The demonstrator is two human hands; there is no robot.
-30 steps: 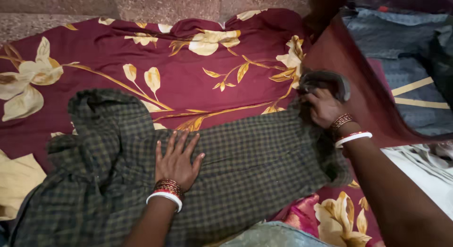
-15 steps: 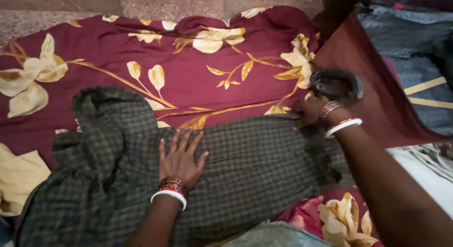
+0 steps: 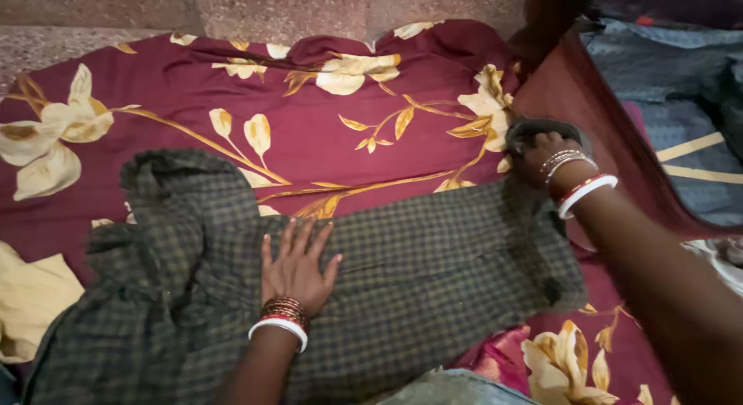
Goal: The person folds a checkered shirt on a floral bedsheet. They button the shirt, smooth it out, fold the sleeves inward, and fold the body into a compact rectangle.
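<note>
dark checked garment (image 3: 418,273), flat, left sleeve rumpled

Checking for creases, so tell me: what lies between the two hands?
In the head view, only flat checked cloth lies between the left hand and the right hand on the iron.

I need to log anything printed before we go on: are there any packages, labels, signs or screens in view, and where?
None in view: no package, label, sign or screen.
Only cloth shows: a dark green checked garment under the left hand, on a maroon sheet with cream and gold leaves.
The right hand grips a dark iron at the garment's far right edge.
</note>
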